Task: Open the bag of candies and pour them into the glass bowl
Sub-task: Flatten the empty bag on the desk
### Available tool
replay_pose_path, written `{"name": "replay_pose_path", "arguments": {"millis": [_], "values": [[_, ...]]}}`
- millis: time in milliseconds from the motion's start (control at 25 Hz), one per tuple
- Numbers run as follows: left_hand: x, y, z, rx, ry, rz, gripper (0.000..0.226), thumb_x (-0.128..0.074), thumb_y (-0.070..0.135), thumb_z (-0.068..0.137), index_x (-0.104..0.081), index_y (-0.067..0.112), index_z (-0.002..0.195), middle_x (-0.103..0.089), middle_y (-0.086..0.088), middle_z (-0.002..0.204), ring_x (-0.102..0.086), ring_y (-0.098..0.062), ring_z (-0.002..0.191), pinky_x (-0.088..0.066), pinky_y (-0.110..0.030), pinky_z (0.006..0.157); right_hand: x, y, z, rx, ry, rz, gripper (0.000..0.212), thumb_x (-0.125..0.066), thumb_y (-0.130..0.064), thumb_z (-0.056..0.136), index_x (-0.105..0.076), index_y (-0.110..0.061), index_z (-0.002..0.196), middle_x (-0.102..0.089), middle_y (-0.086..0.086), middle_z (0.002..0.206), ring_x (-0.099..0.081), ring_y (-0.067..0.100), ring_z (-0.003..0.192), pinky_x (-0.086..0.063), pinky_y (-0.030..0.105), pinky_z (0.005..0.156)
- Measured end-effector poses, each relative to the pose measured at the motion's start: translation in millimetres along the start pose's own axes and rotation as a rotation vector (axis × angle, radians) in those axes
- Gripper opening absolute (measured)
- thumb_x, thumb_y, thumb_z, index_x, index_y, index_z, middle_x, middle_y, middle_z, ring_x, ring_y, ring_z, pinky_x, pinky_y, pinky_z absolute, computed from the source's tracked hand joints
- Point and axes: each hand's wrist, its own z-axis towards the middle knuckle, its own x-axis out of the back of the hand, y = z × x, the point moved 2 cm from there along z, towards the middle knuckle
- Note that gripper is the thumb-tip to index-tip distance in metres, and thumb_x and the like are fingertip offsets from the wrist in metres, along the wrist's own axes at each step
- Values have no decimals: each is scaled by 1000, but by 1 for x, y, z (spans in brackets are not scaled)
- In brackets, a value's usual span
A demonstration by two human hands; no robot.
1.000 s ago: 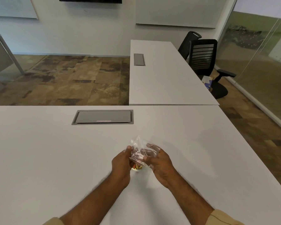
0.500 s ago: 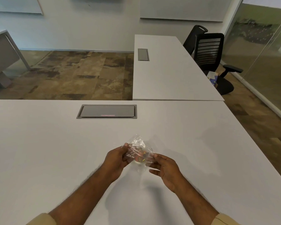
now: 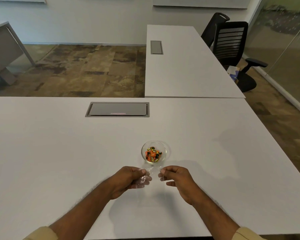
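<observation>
A small glass bowl (image 3: 164, 147) stands on the white table (image 3: 59, 153) and holds several orange, gold and dark wrapped candies (image 3: 152, 154). Just in front of it, closer to me, both hands hold a clear plastic bag (image 3: 151, 189) that looks empty and hangs flat between them. My left hand (image 3: 128, 179) pinches its left top corner. Its right top corner is pinched by my right hand (image 3: 177, 179). Both hands are apart from the bowl.
A grey cable hatch (image 3: 117, 109) is set into the table beyond the bowl. A second white table (image 3: 185, 66) joins at the far right, with black office chairs (image 3: 230, 44) beside it. A glass wall runs along the right.
The hands have drawn back toward me with the bag. The bowl, hidden under bag and hands before, now shows with the candies in it. The bag is now flat and stretched between the hands.
</observation>
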Motion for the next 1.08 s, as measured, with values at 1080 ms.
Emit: {"name": "replay_pose_path", "arguments": {"millis": [1080], "values": [[-3, -2, 12, -310, 382, 702, 21, -74, 22, 78, -70, 32, 60, -69, 29, 59, -63, 11, 64, -42, -2, 61, 15, 18, 1, 63, 227, 6, 7, -73, -4, 75, -77, -8, 71, -76, 9, 77, -66, 11, 71, -48, 22, 68]]}}
